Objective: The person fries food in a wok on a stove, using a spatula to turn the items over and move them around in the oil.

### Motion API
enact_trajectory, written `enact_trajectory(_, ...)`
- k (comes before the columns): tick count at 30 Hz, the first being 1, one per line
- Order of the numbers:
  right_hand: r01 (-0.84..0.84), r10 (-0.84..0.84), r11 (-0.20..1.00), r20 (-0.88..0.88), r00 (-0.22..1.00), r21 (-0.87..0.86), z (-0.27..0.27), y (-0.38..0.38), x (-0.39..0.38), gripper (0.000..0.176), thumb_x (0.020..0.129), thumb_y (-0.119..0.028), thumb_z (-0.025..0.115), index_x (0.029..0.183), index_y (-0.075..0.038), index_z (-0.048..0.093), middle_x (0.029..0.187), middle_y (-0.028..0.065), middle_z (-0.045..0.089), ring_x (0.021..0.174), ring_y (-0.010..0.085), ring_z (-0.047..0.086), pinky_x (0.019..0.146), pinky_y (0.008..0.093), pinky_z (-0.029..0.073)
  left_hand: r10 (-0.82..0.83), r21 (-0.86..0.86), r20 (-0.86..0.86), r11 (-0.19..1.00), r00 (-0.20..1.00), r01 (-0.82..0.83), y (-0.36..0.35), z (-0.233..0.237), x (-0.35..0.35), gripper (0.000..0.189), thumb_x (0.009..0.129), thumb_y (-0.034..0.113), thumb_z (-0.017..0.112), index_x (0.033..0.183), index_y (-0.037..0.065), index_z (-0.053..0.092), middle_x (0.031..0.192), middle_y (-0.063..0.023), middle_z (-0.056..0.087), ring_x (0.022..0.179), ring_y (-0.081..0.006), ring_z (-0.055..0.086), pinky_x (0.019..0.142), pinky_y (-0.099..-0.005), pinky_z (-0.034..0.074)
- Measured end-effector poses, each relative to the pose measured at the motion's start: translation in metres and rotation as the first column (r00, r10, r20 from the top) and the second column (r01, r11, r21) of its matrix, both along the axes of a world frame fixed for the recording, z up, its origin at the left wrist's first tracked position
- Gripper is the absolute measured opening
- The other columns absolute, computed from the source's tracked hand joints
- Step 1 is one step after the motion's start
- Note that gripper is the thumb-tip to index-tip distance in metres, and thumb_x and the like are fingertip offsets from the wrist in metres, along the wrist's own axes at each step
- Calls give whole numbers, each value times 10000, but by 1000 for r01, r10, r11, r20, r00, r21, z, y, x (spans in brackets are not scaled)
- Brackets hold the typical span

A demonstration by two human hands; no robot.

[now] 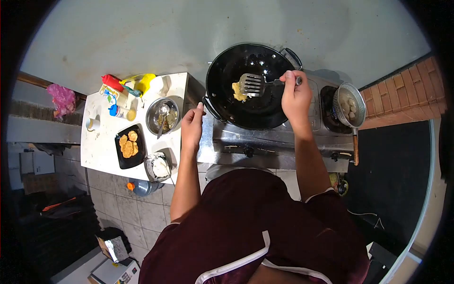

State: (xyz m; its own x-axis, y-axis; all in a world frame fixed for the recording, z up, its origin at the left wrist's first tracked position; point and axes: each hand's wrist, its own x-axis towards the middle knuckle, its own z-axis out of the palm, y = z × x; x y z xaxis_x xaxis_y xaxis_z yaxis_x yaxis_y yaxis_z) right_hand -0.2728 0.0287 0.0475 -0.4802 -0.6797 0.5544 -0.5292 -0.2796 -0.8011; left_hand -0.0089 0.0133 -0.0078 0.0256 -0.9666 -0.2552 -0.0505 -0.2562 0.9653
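My right hand [296, 92] is closed around the handle of a slotted metal spatula [253, 85]. The spatula's blade is over the black wok [257, 116], touching or overlapping a yellow piece of food [237, 92]. Beside the wok's left loop handle [213, 111], my left hand [192, 125] has its fingers curled and thumb up. Whether its fingers hold anything is hidden. The wok stands on a steel gas stove [236, 146], its inside shiny and dark.
Left, a white table [99, 149] bears a black plate [124, 161] of browned patties, a steel bowl [150, 111] with a spoon, a bowl of white paste [158, 168], and bottles. Right, a saucepan [350, 105] holds round pieces, its wooden handle jutting forward. A brick wall [397, 94] stands beyond.
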Motion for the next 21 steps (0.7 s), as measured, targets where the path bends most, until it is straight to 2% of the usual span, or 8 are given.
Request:
enact_trajectory(3, 57, -57, 998, 21, 998, 18, 2, 1, 3, 219, 918, -221, 537, 876, -8, 560, 742, 67, 652, 657, 155, 609, 615, 285, 460, 20, -3, -22, 1000, 1000, -20, 3, 7, 5, 386, 902, 366, 568, 709, 32, 575, 596, 65, 379, 581, -44, 297, 520, -219, 232)
enact_trajectory(5, 72, -81, 996, 165, 983, 56, -11, -2, -1, 240, 924, -234, 524, 895, 1, 560, 769, 74, 654, 682, 161, 606, 645, 289, 461, 26, 13, -14, 1000, 1000, -26, 5, 11, 5, 392, 900, 370, 568, 701, 32, 573, 600, 64, 377, 581, -46, 296, 520, -217, 230)
enact_trajectory(6, 72, -80, 996, 163, 983, 58, -16, -3, -2, 240, 924, -234, 524, 895, 1, 560, 769, 74, 654, 682, 161, 606, 645, 289, 461, 27, 15, -16, 1000, 1000, -27, 5, 8, 7, 392, 900, 370, 568, 701, 32, 573, 600, 64, 377, 581, -46, 296, 520, -217, 230)
enact_trajectory(9, 90, -119, 986, 209, 971, 144, -27, -4, -3, 263, 931, -249, 507, 899, 7, 559, 787, 82, 649, 712, 163, 599, 677, 291, 455, -8, 31, 29, 1000, 1000, 7, 5, 1, 11, 398, 898, 371, 570, 694, 28, 569, 606, 59, 379, 591, -50, 301, 529, -219, 239)
enact_trajectory(11, 143, -212, 953, 249, 945, 266, -30, -2, -6, 277, 939, -258, 487, 902, 8, 558, 792, 86, 649, 735, 171, 600, 702, 297, 451, -23, 44, 31, 999, 999, 22, 6, 1, 12, 400, 896, 369, 573, 695, 23, 566, 618, 55, 388, 608, -54, 309, 544, -224, 252)
enact_trajectory(14, 206, -262, 934, 168, 950, 290, -32, 4, -15, 282, 941, -261, 480, 908, 9, 555, 780, 85, 645, 720, 176, 596, 700, 304, 449, -40, 43, 29, 998, 999, 39, 6, 2, 13, 401, 897, 367, 572, 696, 20, 564, 626, 49, 400, 622, -57, 318, 558, -230, 261)
enact_trajectory(18, 199, -267, 942, 243, 933, 270, -40, 1, -22, 280, 944, -261, 474, 919, 7, 552, 777, 83, 639, 701, 175, 588, 695, 307, 448, -51, 43, 41, 998, 998, 49, 4, 1, 11, 397, 896, 367, 572, 698, 24, 563, 640, 43, 423, 633, -60, 332, 572, -228, 273)
enact_trajectory(21, 152, -205, 955, 196, 959, 255, -38, 7, -20, 272, 946, -258, 473, 928, 2, 550, 776, 78, 637, 682, 168, 580, 684, 301, 448, -69, 7, 39, 998, 997, 69, 3, -2, 8, 354, 903, 344, 574, 688, 62, 575, 605, 67, 408, 565, -47, 310, 513, -221, 242)
